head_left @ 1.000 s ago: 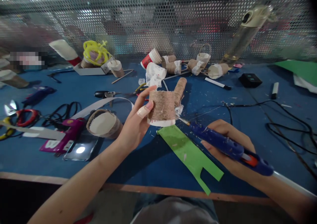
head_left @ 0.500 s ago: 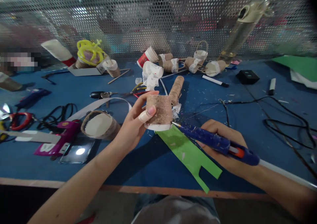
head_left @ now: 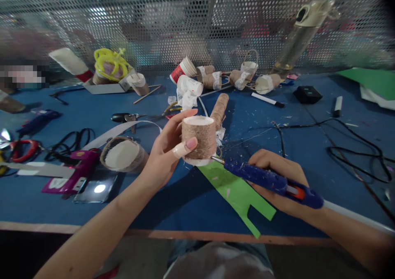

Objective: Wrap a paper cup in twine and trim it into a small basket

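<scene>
My left hand (head_left: 168,149), a bandage round its thumb, grips a small paper cup (head_left: 202,141) wrapped in brown twine. The cup's white inside shows at the top, and a white band shows at its lower edge. In my right hand (head_left: 277,176) is a blue glue gun (head_left: 262,176) with a glue stick in its back end. Its metal nozzle is at the cup's lower right edge; whether it touches I cannot tell. Beneath them a piece of green paper (head_left: 237,196) lies on the blue table (head_left: 173,213). Behind the cup lies a twine-wrapped roll (head_left: 220,106).
A wider twine-wrapped cup (head_left: 123,155), a phone (head_left: 97,188) and a purple glue gun (head_left: 74,172) lie left. Several small cups (head_left: 212,79) line the back by a perforated metal screen (head_left: 185,32). Black cable (head_left: 348,155) curls at right; a bottle (head_left: 296,36) stands behind.
My left hand has tilted the cup so its white inside now shows. The glue gun's nozzle has shifted slightly left and down along the cup's lower edge.
</scene>
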The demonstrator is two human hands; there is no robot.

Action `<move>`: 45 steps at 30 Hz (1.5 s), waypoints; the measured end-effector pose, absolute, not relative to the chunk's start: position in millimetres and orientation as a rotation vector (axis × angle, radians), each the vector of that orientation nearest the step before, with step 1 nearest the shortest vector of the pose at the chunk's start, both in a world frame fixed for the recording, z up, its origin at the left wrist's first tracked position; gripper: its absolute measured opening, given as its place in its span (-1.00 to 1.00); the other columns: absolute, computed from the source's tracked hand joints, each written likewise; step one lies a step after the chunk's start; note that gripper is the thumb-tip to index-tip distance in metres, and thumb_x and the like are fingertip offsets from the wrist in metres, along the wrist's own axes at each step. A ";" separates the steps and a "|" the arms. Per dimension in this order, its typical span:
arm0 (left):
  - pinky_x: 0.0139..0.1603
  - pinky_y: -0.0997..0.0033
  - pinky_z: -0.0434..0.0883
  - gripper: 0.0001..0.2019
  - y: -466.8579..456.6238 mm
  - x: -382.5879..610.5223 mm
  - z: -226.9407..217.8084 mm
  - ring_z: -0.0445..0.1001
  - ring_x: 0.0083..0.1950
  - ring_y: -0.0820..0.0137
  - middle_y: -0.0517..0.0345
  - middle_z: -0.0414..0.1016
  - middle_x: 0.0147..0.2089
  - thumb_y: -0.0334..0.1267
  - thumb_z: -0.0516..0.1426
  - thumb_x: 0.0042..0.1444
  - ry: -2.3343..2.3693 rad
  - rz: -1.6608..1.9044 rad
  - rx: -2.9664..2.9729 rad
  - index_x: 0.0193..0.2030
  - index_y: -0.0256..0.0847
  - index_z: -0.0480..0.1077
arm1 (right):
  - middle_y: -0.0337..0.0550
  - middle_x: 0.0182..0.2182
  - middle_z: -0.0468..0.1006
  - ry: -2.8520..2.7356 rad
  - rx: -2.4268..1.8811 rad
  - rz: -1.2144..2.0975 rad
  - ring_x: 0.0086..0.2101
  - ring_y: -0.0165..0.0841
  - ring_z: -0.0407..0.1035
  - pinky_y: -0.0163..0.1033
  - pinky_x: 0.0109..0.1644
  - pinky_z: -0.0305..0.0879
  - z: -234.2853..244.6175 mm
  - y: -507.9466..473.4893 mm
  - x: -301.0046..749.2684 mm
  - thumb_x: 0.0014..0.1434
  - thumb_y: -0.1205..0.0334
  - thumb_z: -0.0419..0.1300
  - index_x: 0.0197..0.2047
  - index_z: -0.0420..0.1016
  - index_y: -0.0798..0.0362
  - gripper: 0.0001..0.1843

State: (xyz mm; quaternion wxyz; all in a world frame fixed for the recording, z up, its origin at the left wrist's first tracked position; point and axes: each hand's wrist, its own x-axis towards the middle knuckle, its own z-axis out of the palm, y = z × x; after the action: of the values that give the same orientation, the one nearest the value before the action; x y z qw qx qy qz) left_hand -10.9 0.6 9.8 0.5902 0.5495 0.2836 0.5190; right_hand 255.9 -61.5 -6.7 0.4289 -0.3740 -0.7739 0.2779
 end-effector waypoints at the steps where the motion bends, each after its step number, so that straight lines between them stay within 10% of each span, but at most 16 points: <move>1: 0.06 0.43 0.50 -0.50 0.8 -11.0 9.5 0.49 0.13 0.26 0.10 0.52 0.14 -0.21 0.32 0.16 0.655 1.210 1.281 0.25 -0.03 0.42 | -0.22 -0.32 0.41 -1.931 -0.946 0.693 -0.33 -0.35 0.37 -0.21 -0.29 0.26 -6.5 -61.5 255.9 0.17 0.47 0.25 -0.28 0.32 -0.04 -0.77; 45: 0.21 0.13 0.48 -0.49 -2.8 -8.5 10.8 0.46 0.24 0.08 0.02 0.52 0.21 -0.16 0.31 0.16 0.685 1.211 1.263 0.25 -0.05 0.42 | -0.34 -0.45 0.20 -1.957 -1.109 0.513 -0.49 -0.46 0.12 -0.29 -0.42 0.04 -4.3 -64.6 259.1 0.08 0.43 0.21 -0.37 0.15 -0.03 -0.72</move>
State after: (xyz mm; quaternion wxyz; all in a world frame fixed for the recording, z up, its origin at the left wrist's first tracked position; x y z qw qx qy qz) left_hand -8.5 -2.8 10.8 0.5901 0.5425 0.2943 0.5205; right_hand 259.1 -64.6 -4.3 0.4054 -0.4395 -0.7754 0.2031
